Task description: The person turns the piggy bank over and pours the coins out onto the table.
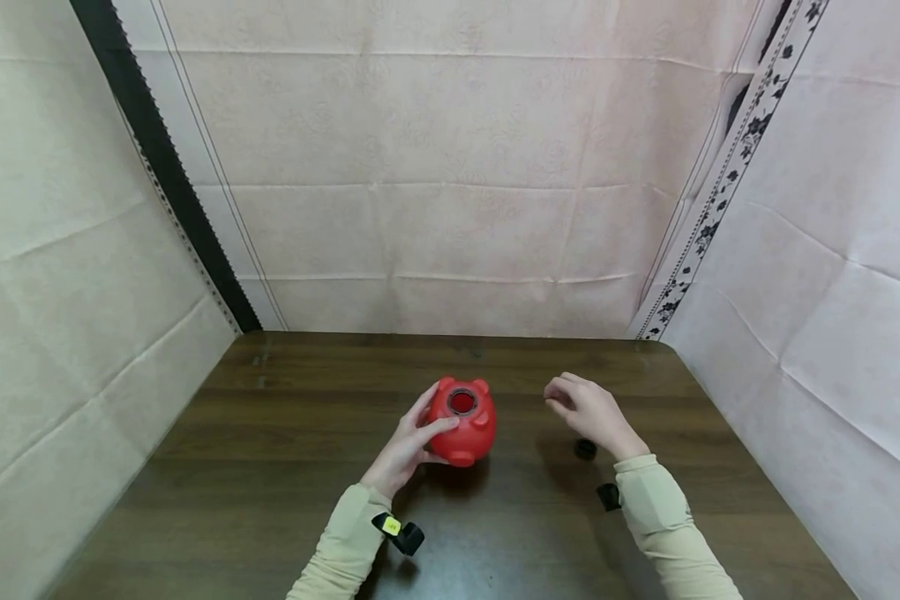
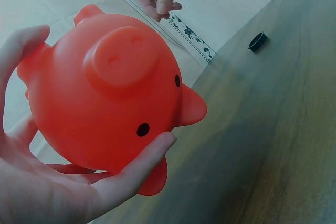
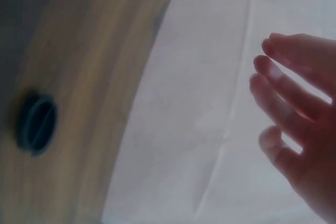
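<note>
My left hand (image 1: 405, 446) grips a red piggy bank (image 1: 478, 433) above the table, thumb on one side and fingers round the other. A round hole with a dark rim shows in its underside in the head view. In the left wrist view the piggy bank (image 2: 105, 108) shows its snout, black eyes and ears. To the right, my right hand (image 1: 588, 412) hangs over the table with loosely bent fingers; nothing shows between them in the right wrist view. A round black cap (image 1: 585, 450) lies on the table just below this hand, apart from it.
The brown wood-grain table (image 1: 270, 467) is bounded by pale cloth walls at the back (image 1: 450, 208) and both sides. Black camera bands (image 1: 399, 533) sit on both sleeved wrists.
</note>
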Action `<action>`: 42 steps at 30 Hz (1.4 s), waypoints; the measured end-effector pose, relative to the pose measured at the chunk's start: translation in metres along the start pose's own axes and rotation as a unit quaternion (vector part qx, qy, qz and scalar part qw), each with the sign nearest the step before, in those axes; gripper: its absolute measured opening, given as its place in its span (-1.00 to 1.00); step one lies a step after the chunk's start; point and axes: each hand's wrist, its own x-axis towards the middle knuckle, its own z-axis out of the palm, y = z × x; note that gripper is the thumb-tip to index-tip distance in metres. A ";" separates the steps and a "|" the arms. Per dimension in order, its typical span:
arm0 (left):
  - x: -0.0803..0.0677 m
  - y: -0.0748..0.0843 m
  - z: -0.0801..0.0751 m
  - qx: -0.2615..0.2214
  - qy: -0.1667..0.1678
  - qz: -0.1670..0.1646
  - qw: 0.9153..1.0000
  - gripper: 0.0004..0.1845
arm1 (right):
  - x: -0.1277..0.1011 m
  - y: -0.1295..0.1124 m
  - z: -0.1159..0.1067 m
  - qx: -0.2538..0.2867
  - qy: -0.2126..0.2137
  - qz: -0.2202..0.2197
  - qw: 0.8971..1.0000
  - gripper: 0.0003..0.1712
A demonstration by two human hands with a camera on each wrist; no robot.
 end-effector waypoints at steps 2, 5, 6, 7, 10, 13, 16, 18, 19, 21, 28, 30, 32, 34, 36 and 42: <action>0.000 0.000 0.001 0.000 0.001 -0.001 1.000 -0.21 | 0.002 -0.005 -0.001 -0.002 0.012 -0.011 1.000 -0.92; 0.000 -0.001 0.003 0.001 0.000 0.001 1.000 -0.22 | 0.004 -0.012 -0.002 -0.003 0.028 -0.027 0.999 -0.92; 0.000 -0.001 0.004 0.000 0.000 0.001 1.000 -0.22 | 0.004 -0.015 -0.002 -0.003 0.031 -0.032 0.999 -0.92; 0.000 -0.002 0.005 0.001 0.000 0.001 1.000 -0.22 | 0.005 -0.018 -0.002 -0.002 0.033 -0.037 0.999 -0.92; -0.001 -0.003 0.007 0.001 -0.003 0.002 1.000 -0.23 | 0.006 -0.025 -0.002 -0.003 0.032 -0.048 0.998 -0.92; -0.001 -0.004 0.010 0.002 -0.004 0.005 1.000 -0.23 | 0.008 -0.033 -0.001 0.003 0.027 -0.059 0.998 -0.92; -0.001 -0.005 0.011 0.004 -0.006 0.005 1.000 -0.22 | 0.009 -0.041 0.000 0.014 0.021 -0.066 0.998 -0.89; -0.001 -0.006 0.011 0.005 -0.008 0.004 1.000 -0.22 | 0.010 -0.045 0.001 0.027 0.013 -0.064 0.998 -0.84; -0.002 -0.007 0.011 0.006 -0.009 0.003 1.000 -0.22 | 0.010 -0.047 0.001 0.032 0.007 -0.060 0.998 -0.80; -0.002 -0.007 0.011 0.005 -0.012 0.003 1.000 -0.21 | 0.010 -0.050 0.001 0.043 -0.008 -0.047 0.998 -0.67; -0.004 -0.009 0.011 0.004 -0.014 -0.001 1.000 -0.20 | 0.007 -0.062 0.004 0.082 -0.077 -0.008 0.994 -0.14; -0.005 -0.009 0.012 0.005 -0.017 0.001 1.000 -0.20 | 0.006 -0.065 0.005 0.089 -0.089 -0.006 0.992 -0.07; -0.005 -0.009 0.013 0.006 -0.021 0.004 1.000 -0.20 | 0.006 -0.067 0.008 0.095 -0.096 -0.009 0.991 -0.03; -0.006 -0.009 0.014 0.007 -0.023 0.006 1.000 -0.20 | 0.006 -0.069 0.010 0.101 -0.099 -0.007 0.990 -0.01; -0.006 -0.009 0.015 0.006 -0.025 0.008 1.000 -0.22 | 0.006 -0.070 0.012 0.105 -0.101 -0.009 0.989 -0.01; -0.006 -0.009 0.015 0.005 -0.025 0.010 1.000 -0.23 | 0.005 -0.072 0.018 0.142 -0.111 -0.006 0.984 0.01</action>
